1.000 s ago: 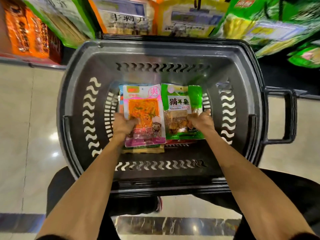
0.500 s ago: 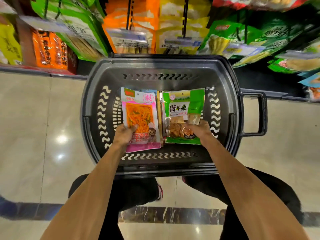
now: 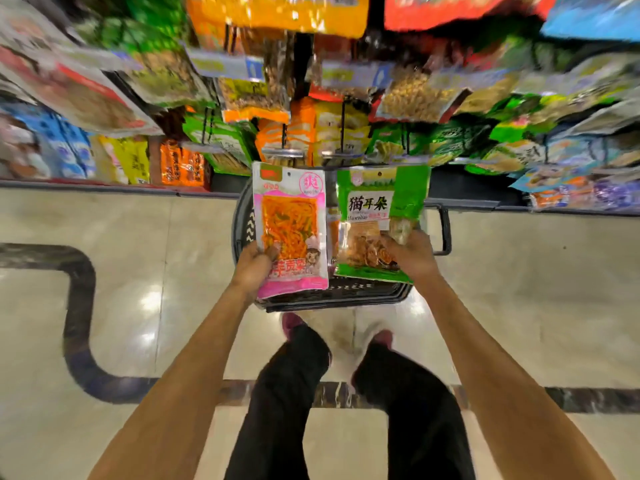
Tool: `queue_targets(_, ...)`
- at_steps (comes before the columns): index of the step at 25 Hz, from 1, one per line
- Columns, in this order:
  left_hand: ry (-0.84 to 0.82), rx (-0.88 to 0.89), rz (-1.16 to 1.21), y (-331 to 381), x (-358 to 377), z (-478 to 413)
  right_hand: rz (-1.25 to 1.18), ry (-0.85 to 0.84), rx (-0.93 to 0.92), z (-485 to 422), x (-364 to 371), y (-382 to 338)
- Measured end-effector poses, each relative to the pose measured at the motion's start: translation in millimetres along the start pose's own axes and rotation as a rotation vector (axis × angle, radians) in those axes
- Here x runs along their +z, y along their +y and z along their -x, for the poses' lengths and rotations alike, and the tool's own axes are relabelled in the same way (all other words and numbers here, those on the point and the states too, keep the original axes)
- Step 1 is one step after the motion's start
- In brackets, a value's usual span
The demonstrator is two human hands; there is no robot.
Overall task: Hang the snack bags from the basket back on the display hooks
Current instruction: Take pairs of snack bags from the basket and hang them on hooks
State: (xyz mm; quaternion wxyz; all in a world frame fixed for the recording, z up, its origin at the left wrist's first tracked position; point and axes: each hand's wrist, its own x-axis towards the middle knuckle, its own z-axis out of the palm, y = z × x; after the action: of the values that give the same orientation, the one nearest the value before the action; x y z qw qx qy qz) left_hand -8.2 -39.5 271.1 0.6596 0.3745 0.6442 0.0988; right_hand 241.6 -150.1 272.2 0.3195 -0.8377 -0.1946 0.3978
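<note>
My left hand (image 3: 254, 268) grips the lower left edge of a pink snack bag (image 3: 291, 223) with orange strips shown on its front. My right hand (image 3: 410, 252) grips the lower right part of a green snack bag (image 3: 381, 202) with black characters. Both bags are held upright, side by side, above the dark plastic basket (image 3: 332, 296), which stands on the floor and is mostly hidden behind them. Another orange bag shows in the gap between the two. Display hooks (image 3: 343, 133) with hanging snack bags fill the racks beyond the basket.
Rows of hanging snack bags (image 3: 249, 95) crowd the upper view, blurred. The basket's side handle (image 3: 445, 230) juts out to the right. My legs and shoes (image 3: 346, 375) stand just behind the basket on a glossy beige floor with a dark stripe (image 3: 79, 323).
Both hands have lifted the pink and green bags up out of the basket. The view has pulled back and tilted up, showing more racks and my legs.
</note>
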Motion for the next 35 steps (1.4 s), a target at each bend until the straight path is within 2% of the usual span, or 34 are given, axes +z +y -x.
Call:
queue_targets(3,-0.042,0.116,0.020,43.7,2.4,59.8,-0.053,0.050,-0.074,42.9,-43.5,-43.6)
queue_targets(6,0.008,0.252,0.049,74.9,10.0,122.5,-0.013,0.092,-0.195,86.8,-87.8,-69.4)
queue_targets(11,0.100,0.514,0.085,104.6,23.0,213.3,-0.124,0.144,-0.352,165.7,-167.2,-97.9)
queue_targets(16,0.095,0.720,0.141,143.6,41.7,286.4,-0.206,0.204,-0.502,224.6,-241.8,-121.7)
queue_targets(27,0.066,1.009,0.236,203.6,82.3,390.6,-0.367,0.317,-0.658,287.1,-351.5,-142.2)
queue_targets(35,-0.001,1.087,0.229,250.6,99.8,407.4,-0.420,0.422,-0.709,287.0,-388.7,-173.5)
